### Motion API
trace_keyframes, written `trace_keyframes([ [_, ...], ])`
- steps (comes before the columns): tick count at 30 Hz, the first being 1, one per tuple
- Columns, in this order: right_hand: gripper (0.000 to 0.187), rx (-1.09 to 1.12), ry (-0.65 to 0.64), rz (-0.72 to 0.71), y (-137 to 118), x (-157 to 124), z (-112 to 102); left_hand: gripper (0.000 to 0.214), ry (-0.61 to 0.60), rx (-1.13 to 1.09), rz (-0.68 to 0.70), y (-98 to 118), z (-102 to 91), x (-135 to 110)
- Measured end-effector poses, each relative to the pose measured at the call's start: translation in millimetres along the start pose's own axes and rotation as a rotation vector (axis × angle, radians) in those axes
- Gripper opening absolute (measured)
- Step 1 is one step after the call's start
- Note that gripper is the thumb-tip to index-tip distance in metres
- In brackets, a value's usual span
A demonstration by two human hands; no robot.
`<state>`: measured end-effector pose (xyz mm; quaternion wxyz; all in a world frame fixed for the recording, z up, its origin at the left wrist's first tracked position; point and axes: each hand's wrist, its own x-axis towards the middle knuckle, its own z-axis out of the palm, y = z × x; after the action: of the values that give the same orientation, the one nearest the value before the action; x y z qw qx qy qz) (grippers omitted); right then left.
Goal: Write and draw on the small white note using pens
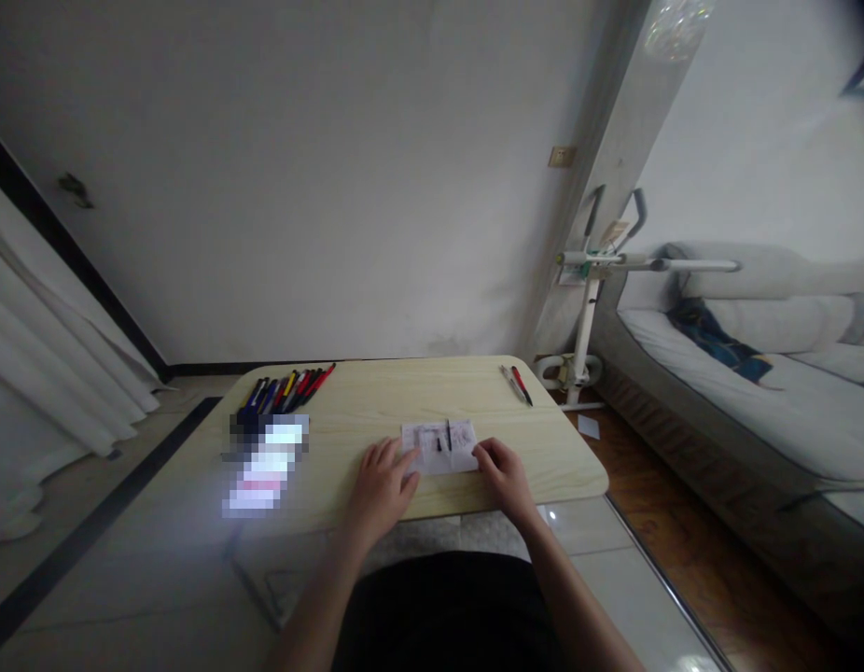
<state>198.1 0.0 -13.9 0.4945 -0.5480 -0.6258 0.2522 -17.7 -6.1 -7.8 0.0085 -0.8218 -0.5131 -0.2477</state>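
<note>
A small folded sheet of printed white paper (440, 445) lies on the light wooden table (376, 392), near its front edge. My left hand (382, 485) rests with fingers stretched flat, its fingertips touching the paper's left edge. My right hand (503, 474) is curled, its fingers pinching the paper's lower right corner. Both hands lie on the table top on either side of the sheet.
Several coloured pens (285, 390) lie in a row at the table's far left. Two pens (517, 385) lie at the far right. A blurred pile (268, 464) sits at the left. A white exercise frame (587, 308) and a bed (754, 373) stand to the right.
</note>
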Motion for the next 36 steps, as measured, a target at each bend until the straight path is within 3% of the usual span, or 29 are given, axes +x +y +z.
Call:
trace_keyframes([
  [36, 0.024, 0.0, -0.009, -0.002, 1.8, 0.1, 0.1, 0.034, -0.007, 0.015, 0.01, -1.7, 2.5, 0.3],
])
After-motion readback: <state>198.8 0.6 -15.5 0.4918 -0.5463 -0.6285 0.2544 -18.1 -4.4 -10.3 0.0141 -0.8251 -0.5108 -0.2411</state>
